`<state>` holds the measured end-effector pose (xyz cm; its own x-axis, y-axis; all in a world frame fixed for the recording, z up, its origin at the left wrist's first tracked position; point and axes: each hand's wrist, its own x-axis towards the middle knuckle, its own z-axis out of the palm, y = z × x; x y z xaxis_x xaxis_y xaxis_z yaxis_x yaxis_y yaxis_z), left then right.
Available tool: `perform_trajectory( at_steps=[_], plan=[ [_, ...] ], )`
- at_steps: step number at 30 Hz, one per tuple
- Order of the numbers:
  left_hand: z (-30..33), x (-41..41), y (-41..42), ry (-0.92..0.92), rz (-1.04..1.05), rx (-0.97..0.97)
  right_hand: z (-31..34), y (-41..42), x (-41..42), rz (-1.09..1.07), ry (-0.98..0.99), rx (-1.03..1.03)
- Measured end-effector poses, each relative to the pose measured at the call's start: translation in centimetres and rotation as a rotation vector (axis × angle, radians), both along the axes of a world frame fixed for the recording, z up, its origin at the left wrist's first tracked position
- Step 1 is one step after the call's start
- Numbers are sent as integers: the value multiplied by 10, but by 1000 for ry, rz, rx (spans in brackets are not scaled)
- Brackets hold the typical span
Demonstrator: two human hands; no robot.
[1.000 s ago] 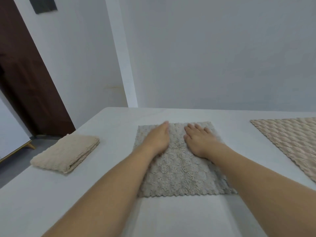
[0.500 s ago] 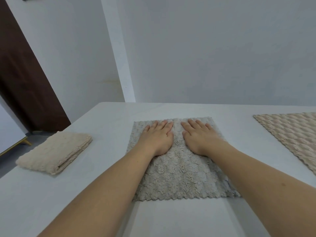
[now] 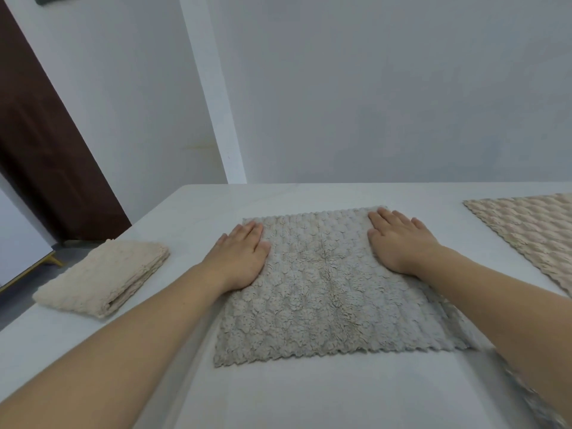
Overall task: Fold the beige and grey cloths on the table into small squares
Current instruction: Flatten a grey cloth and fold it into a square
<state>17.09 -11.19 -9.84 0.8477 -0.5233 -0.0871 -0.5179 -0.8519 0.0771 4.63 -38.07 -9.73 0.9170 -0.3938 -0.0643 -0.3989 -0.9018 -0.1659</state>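
A grey fluffy cloth (image 3: pixel 322 292) lies flat in the middle of the white table (image 3: pixel 309 394). My left hand (image 3: pixel 240 255) presses flat on its far left corner, fingers straight. My right hand (image 3: pixel 399 243) presses flat on its far right corner, fingers straight too. A beige cloth (image 3: pixel 105 277), folded into a thick small rectangle, lies at the table's left edge. Another beige cloth (image 3: pixel 532 230) lies spread flat at the far right, partly cut off by the frame.
Behind the table stands a plain white wall (image 3: pixel 371 88). A dark brown door (image 3: pixel 46 144) is at the left, beyond the table's left edge. A bit of grey cloth (image 3: pixel 538 400) shows at the lower right under my right forearm.
Both hands have slid apart from the middle of the grey cloth's far edge out to its far corners, smoothing it flat.
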Motion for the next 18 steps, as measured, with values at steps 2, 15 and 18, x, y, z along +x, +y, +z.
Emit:
perform_trajectory(
  at_steps=[2,15,18],
  plan=[
    [13,0,-5,-49,22,98,5,3,2,-16,29,-25],
    [2,-82,-27,-22,-162,-73,2,53,-24,161,-10,-4],
    [1,-77,4,3,-118,-66,3,28,-46,84,18,-8]
  ],
)
